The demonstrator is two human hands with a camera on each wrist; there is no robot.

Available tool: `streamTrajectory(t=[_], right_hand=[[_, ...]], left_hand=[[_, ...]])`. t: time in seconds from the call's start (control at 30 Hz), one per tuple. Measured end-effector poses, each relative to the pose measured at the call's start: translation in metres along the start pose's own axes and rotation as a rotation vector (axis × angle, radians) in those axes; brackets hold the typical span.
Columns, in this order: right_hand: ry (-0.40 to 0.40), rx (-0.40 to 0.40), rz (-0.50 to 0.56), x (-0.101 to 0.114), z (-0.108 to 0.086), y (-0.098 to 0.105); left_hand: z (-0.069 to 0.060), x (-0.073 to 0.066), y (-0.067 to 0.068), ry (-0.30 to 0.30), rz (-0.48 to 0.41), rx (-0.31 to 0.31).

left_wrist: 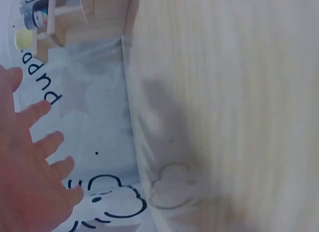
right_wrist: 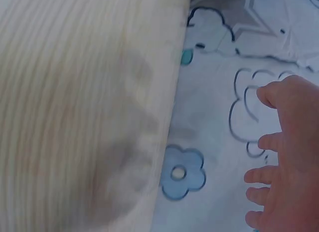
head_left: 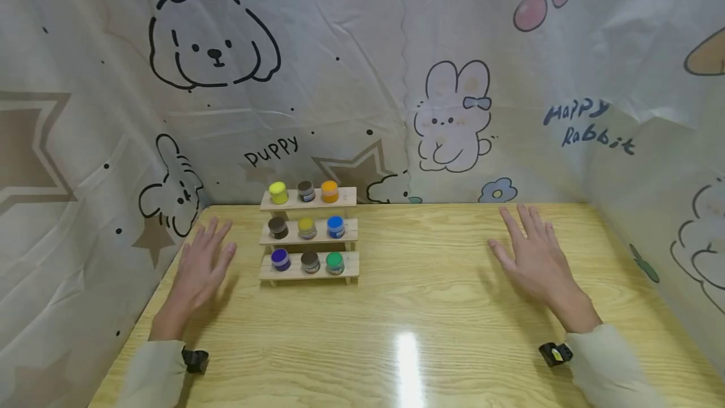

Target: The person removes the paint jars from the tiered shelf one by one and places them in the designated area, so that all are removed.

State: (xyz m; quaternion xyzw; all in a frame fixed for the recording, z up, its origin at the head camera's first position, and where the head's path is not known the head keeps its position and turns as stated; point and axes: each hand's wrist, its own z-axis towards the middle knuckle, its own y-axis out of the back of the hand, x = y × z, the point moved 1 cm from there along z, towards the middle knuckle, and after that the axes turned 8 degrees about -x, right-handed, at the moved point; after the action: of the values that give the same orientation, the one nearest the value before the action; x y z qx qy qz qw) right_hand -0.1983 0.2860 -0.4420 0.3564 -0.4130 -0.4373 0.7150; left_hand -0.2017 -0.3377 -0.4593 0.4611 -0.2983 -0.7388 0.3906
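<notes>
Jars [head_left: 307, 229] sit 3 per step on the wooden rack [head_left: 321, 236], prob. tiered so every lid shows, on worktop [head_left: 430, 282] nr my L hand [head_left: 198, 266]; R hand [head_left: 535, 260] well apart; both empty, fingers spread.

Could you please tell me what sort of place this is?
Probably a screened-off workspace: cartoon-printed sheeting lines three sides of a wooden table, which bears a tiered rack of coloured jars.
</notes>
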Motion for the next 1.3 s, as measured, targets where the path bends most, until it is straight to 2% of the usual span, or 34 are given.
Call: streamTrajectory(t=[0.17, 0.37, 0.57, 0.67, 0.93, 1.1, 1.3], right_hand=[[0.013, -0.005, 0.05, 0.024, 0.005, -0.005], [0.067, -0.055, 0.114, 0.052, 0.01, -0.02], [0.099, -0.088, 0.206, 0.078, 0.015, -0.033], [0.096, -0.093, 0.26, 0.091, 0.018, -0.038], [0.114, -0.125, 0.377, 0.124, 0.035, -0.044], [0.152, -0.144, 0.472, 0.146, 0.05, -0.048], [0.162, -0.144, 0.571, 0.168, 0.067, -0.057]], left_hand=[[-0.009, -0.01, -0.009, 0.028, -0.148, 0.01], [-0.019, -0.017, -0.017, 0.056, -0.212, 0.049], [-0.026, -0.021, -0.021, 0.096, -0.317, 0.097], [-0.026, -0.022, -0.025, 0.11, -0.359, 0.122], [-0.024, -0.022, -0.037, 0.149, -0.449, 0.137], [-0.021, -0.025, -0.041, 0.19, -0.471, 0.137], [-0.02, -0.022, -0.045, 0.205, -0.518, 0.13]])
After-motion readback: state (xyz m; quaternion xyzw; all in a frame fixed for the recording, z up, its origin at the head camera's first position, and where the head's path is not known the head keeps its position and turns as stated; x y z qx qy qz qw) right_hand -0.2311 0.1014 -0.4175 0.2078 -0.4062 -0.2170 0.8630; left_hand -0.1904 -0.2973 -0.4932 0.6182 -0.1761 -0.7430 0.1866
